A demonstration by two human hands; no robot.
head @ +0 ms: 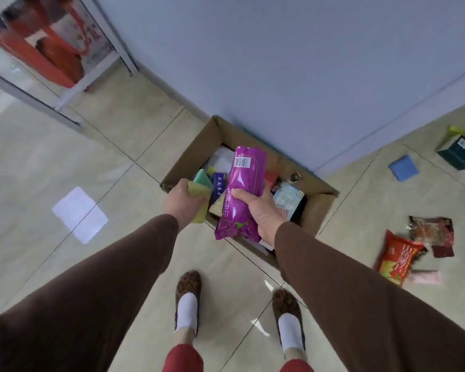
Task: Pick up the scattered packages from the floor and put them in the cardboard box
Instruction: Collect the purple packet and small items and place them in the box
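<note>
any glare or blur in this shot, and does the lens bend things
Head view: a bright window reflection glares off the glossy floor tiles at left; the shelf unit at top left is smeared and washed out; the wide lens tilts the wall and stretches both sleeves. The purple package in the right hand stays sharp enough to show its barcode.

A plain indoor room: tiled floor (65, 162), blue wall (279, 63), metal shelving (65, 100).

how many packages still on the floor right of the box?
6, maybe more hidden: dark green box and blue packet by the wall; red bag, dark clear-wrapped pack, maroon packet, pink packet clustered nearer.
</note>
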